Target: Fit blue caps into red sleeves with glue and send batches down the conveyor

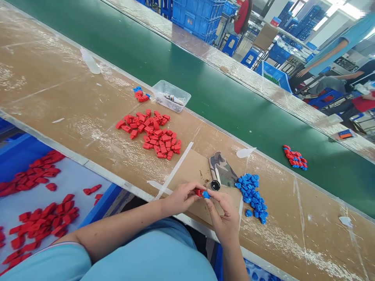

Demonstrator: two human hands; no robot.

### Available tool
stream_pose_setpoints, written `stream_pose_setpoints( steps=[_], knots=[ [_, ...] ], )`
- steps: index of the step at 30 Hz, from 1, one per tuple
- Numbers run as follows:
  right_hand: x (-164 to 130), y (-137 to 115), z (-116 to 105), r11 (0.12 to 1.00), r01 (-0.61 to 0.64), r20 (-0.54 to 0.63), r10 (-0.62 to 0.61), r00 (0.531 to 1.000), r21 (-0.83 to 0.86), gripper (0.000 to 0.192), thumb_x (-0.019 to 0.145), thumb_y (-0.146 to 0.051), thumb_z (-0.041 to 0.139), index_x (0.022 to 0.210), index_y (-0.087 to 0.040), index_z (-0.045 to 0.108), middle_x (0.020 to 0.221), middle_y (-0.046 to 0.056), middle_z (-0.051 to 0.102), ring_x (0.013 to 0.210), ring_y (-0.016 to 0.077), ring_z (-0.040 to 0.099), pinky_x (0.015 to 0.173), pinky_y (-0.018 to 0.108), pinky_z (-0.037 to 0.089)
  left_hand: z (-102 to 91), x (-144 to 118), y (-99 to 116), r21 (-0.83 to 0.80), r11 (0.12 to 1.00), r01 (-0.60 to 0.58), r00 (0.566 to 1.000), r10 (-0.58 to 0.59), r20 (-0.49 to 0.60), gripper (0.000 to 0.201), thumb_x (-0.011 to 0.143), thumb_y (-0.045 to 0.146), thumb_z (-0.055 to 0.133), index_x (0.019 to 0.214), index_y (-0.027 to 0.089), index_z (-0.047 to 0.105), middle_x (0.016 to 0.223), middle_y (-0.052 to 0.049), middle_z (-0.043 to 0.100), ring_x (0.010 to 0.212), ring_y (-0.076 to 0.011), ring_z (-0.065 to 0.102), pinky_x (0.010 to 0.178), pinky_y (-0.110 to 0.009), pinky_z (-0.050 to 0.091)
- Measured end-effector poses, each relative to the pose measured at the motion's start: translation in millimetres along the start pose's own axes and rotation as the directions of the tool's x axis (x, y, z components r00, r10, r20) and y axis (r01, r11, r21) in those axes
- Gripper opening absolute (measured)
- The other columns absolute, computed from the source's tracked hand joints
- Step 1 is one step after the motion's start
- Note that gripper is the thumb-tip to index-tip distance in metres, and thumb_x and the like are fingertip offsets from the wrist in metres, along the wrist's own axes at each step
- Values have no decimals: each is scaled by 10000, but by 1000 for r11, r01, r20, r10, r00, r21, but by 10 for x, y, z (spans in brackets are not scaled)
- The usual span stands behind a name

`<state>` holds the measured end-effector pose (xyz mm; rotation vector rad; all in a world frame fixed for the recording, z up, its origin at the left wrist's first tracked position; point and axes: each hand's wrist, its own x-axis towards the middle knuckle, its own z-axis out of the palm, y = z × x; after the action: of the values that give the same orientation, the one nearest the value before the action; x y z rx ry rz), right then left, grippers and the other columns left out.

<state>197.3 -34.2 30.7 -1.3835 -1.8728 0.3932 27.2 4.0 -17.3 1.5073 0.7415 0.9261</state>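
My left hand (182, 198) pinches a small red plastic piece (199, 192) between thumb and fingertips. A small blue plastic piece (206, 194) is gripped by the thumb and fingers of my right hand (225, 216). The two pieces meet end to end; whether they are joined I cannot tell. Just beyond them stands a small round pot with a black top (215, 185), beside a camouflage cloth (224, 169) with a white stick-like tool (217, 174). A heap of blue pieces (252, 195) lies right of my hands, a heap of red pieces (158, 134) to the left.
A clear tray with tools (171, 96) stands at the table's far edge. Beyond runs a green conveyor belt (234, 105) carrying a red-and-blue cluster (294, 157). A blue bin (88, 199) of red pieces sits at lower left. Other people and blue crates (196, 19) are in the background.
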Motion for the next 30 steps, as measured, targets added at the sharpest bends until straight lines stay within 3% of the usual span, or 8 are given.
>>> stream_pose_setpoints(
  steps=[9,14,22,30],
  knots=[
    [-5,22,19,993,99,19,-98,995,-58,209,890,-194,605,1078,-249,676,923,28,721,853,175,649,763,324,473,-18,3,-3,139,985,-102,995,101,13,194,882,146,510,1058,156,591,1020,-90,675,946,-189,629,849,-312,507],
    [-20,6,-23,997,63,35,-62,997,-43,194,895,-211,598,1061,-259,685,905,37,717,833,183,649,731,328,489,0,-8,0,74,996,-52,997,56,-55,140,861,150,535,995,157,577,938,-70,643,858,-166,623,764,-275,528],
    [-62,49,-70,999,52,118,-53,992,15,218,881,-200,617,1053,-304,700,850,13,697,784,166,638,679,311,505,-30,-33,14,270,948,-171,984,150,95,94,907,157,489,875,162,576,807,-40,625,746,-146,566,707,-243,464],
    [-209,92,-4,994,-47,30,44,999,102,222,852,-224,646,1030,-329,726,816,13,673,759,156,628,655,286,519,-37,-31,27,261,952,-162,980,125,152,102,896,189,513,873,154,606,795,-40,637,734,-148,566,698,-236,446]
  ],
)
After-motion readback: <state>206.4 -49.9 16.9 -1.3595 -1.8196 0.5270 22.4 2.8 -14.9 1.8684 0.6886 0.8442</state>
